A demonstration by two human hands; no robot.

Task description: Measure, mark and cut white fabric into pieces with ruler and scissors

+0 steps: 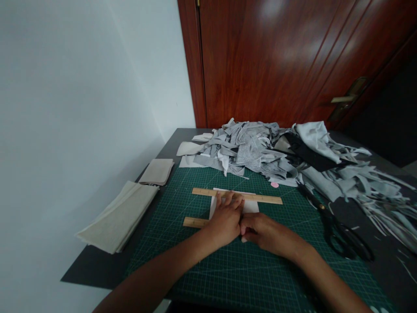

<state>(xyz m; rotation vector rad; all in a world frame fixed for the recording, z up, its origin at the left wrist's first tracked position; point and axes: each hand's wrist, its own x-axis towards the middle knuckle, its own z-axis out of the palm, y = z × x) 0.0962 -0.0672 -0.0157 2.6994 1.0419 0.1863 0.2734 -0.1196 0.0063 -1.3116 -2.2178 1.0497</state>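
On the green cutting mat (247, 269) lies a small white piece of cloth or paper (252, 207). One wooden ruler (267, 199) crosses its far edge, and a second wooden ruler (195, 222) runs along its near side, mostly hidden under my hands. My left hand (226, 219) presses flat on the white piece, fingers spread, their tips touching the far ruler. Right beside it, my right hand (260, 228) has its fingers curled into a pinch at the piece's near edge. Whatever sits between those fingers is hidden.
Black scissors (335, 226) rest on the mat's right side. Grey and white fabric scraps (254, 148) are heaped at the back. Stacked cream cloth (120, 217) and a smaller stack (157, 171) lie left, by the wall. A pink disc (274, 184) is near the scraps.
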